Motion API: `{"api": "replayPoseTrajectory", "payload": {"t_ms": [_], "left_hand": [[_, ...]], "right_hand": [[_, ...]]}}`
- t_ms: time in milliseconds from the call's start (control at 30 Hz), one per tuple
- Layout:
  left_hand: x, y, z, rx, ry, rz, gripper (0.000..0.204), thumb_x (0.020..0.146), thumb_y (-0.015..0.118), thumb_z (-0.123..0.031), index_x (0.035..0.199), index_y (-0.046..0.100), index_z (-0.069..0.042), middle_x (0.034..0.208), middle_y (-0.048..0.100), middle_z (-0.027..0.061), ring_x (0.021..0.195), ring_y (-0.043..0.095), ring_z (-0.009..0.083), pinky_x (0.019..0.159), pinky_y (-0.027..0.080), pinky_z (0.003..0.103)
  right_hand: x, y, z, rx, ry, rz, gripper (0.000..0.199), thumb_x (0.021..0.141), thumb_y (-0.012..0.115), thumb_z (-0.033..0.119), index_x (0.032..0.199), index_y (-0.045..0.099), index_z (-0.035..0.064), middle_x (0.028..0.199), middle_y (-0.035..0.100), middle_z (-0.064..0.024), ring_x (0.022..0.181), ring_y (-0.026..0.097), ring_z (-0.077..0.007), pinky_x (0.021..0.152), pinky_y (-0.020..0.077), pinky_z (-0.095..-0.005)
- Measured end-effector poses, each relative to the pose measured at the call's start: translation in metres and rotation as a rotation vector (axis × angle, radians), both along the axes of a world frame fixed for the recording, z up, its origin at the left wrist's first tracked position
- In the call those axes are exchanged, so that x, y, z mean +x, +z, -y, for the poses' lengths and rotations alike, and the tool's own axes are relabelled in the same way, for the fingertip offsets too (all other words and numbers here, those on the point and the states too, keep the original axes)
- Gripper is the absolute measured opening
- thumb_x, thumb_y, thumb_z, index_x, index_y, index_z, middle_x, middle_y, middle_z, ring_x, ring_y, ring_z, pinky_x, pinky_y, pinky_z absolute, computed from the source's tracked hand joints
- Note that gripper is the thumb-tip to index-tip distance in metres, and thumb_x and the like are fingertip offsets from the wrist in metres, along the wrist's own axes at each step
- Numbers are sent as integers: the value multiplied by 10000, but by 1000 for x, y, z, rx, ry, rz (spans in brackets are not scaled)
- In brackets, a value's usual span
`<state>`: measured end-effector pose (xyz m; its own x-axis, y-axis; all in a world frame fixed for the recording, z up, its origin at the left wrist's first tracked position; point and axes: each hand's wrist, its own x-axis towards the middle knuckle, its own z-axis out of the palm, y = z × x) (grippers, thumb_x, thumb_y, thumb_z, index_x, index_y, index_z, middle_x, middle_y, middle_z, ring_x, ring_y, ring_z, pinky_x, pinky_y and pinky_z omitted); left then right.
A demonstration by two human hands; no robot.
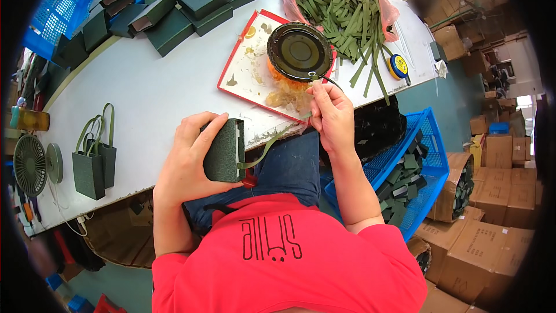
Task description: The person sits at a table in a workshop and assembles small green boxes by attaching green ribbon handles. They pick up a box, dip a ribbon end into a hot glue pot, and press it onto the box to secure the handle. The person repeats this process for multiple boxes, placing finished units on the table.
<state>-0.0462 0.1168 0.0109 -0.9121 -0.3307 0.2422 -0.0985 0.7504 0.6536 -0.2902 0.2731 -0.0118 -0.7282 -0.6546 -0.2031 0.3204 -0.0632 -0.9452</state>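
On the white worktable (150, 90), the left hand (188, 153) clamps a dark green paper bag (225, 150) steady while right hand (331, 113) fingers pinch its green ribbon handle (272, 142) beside the round glue pot (299, 52)

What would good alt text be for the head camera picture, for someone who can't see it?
Seen from above, a person's left hand grips a small dark green gift box at the edge of a white table while the right hand pulls a green ribbon strip running from it. Nearby sit a round glue tub on a red-edged board, and a bag of ribbon strips.
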Motion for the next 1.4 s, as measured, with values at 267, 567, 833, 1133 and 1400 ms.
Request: {"api": "replayPoseTrajectory", "payload": {"t_ms": [267,567,833,1133,1400], "left_hand": [[0,-3,1,-10,7,4,1058,447,941,-224,1391,514,-10,1355,488,167,1246,490,358,1030,449,442],[0,-4,1,-13,16,7,1061,443,941,-217,1391,512,-10,1351,488,162,1233,495,359,1023,451,438],[0,0,4,31,-19,-53,1028,476,940,-241,1384,515,-10,1332,504,163,1201,513,362,1007,450,437],[-1,10,4,71,-138,-90,1036,497,953,-289,1391,512,-9,1319,519,166,1187,520,360,998,451,428],[-1,10,3,89,-138,-119,996,491,932,-252,1375,527,-36,1291,517,141,1154,521,357,991,451,445]], "right_hand": [[-1,-1,8,7,-37,18,229,993,651,224,916,635,9,594,530,16,399,362,-40,385,277,-205],[-5,-3,5,6,-3,118,208,978,659,202,884,634,18,581,524,13,390,342,-40,365,251,-206],[21,17,-12,-18,127,61,196,978,650,198,915,650,12,616,528,35,449,369,-19,412,268,-189],[51,32,0,174,613,64,211,974,670,210,940,668,2,729,608,51,655,516,-2,578,413,-200],[55,21,8,226,672,-21,224,977,661,212,880,646,11,656,587,47,526,503,-12,444,403,-208]]}}
